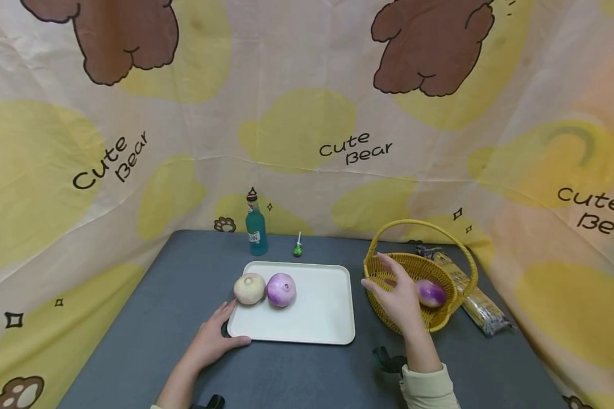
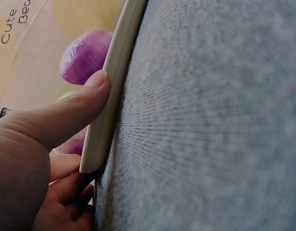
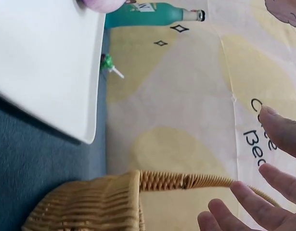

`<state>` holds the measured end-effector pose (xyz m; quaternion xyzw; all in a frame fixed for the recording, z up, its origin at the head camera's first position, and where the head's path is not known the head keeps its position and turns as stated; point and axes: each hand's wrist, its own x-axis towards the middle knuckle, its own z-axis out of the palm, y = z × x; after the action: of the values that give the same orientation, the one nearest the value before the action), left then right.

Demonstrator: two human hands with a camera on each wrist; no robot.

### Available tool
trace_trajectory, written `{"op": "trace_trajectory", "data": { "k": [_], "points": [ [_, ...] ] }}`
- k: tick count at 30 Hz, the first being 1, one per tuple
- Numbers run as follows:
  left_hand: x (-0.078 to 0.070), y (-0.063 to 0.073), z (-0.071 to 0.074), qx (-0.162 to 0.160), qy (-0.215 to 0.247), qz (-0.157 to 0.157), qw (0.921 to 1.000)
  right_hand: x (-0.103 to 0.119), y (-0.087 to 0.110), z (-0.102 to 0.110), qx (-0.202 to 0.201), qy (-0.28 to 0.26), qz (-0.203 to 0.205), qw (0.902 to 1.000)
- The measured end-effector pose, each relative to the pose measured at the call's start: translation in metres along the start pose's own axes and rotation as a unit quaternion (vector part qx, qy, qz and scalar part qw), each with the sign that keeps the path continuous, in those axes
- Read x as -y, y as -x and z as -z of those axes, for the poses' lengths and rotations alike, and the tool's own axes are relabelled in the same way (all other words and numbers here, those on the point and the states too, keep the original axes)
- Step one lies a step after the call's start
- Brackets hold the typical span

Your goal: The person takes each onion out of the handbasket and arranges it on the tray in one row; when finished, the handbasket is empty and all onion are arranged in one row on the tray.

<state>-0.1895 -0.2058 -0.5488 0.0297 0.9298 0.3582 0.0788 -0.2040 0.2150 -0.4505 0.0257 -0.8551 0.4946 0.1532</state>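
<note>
The left hand (image 1: 212,341) rests on the grey worktop (image 1: 148,318) at the near left corner of the white tray (image 1: 317,318). Its thumb presses against the tray's edge, as the left wrist view shows close up, while the other fingers (image 2: 66,185) curl in under that corner; so the hand grips the tray by its rim. On the tray, just beyond the hand, a pale onion (image 1: 249,288) and a purple onion (image 1: 281,289) lie touching each other, the pale one nearer the left edge.

The right hand (image 1: 396,295) hovers over the yellow wicker basket (image 1: 389,271), which stands to the right of the tray. Its fingers (image 3: 244,192) are spread and relaxed and hold nothing. Just beside that hand, inside the basket, lies another purple onion (image 1: 431,293).

Behind the basket, partly under it, a packet of long thin sticks (image 1: 478,304) lies on the worktop. At the far edge stand a teal bottle (image 1: 256,226) and a small green lollipop (image 1: 298,247). A cloth backdrop printed with bears (image 1: 307,113) hangs all round.
</note>
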Motion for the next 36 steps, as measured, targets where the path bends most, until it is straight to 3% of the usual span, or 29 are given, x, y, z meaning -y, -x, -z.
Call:
{"op": "trace_trajectory", "data": {
  "k": [13, 24, 36],
  "points": [
    [0.001, 0.0, -0.002, -0.002, 0.005, 0.004, 1.0, -0.029, -0.002, 0.024, -0.033, 0.048, -0.039, 0.9976],
    [0.003, -0.002, 0.006, -0.014, 0.004, -0.01, 0.9999, -0.043, -0.012, 0.028, -0.093, 0.123, -0.077, 0.9851],
    [-0.001, -0.001, 0.0, -0.008, 0.01, -0.017, 0.9998, -0.059, -0.009, 0.037, -0.054, 0.169, -0.154, 0.9719]
  ]
}}
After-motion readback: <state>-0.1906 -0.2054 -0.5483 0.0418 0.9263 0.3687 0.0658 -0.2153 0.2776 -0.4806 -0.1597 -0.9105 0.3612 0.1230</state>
